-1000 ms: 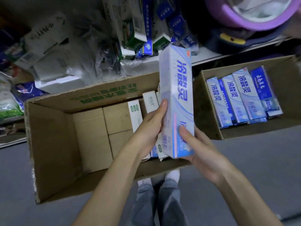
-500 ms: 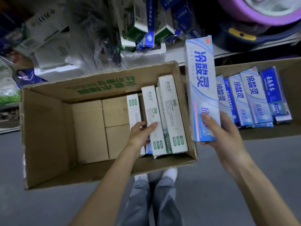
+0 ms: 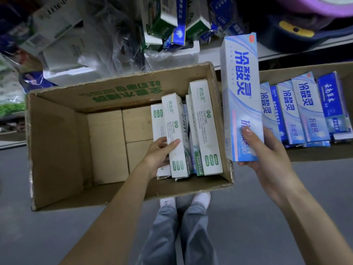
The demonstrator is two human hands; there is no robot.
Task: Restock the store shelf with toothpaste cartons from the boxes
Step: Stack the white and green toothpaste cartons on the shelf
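Observation:
My right hand (image 3: 267, 159) grips the lower end of a pale blue toothpaste carton (image 3: 241, 88), held upright above the gap between two boxes. My left hand (image 3: 159, 152) reaches into the left cardboard box (image 3: 57, 142), its fingers curled round a white and green toothpaste carton (image 3: 174, 131). Another white and green carton (image 3: 205, 127) lies beside it. The right cardboard box (image 3: 315, 152) holds several blue cartons (image 3: 307, 106) in a row. The store shelf (image 3: 210, 52) runs across behind both boxes.
The shelf carries crowded green and blue cartons (image 3: 172, 18), plastic-wrapped goods (image 3: 107, 35) and white foam blocks (image 3: 172, 54). A purple tub (image 3: 324, 6) sits at the top right. My legs and white shoes (image 3: 200, 199) stand on the grey floor (image 3: 267, 226) below the left box.
My left hand let go of the blue carton and dropped into the left box onto a white and green carton. My right hand carried the blue carton to the right.

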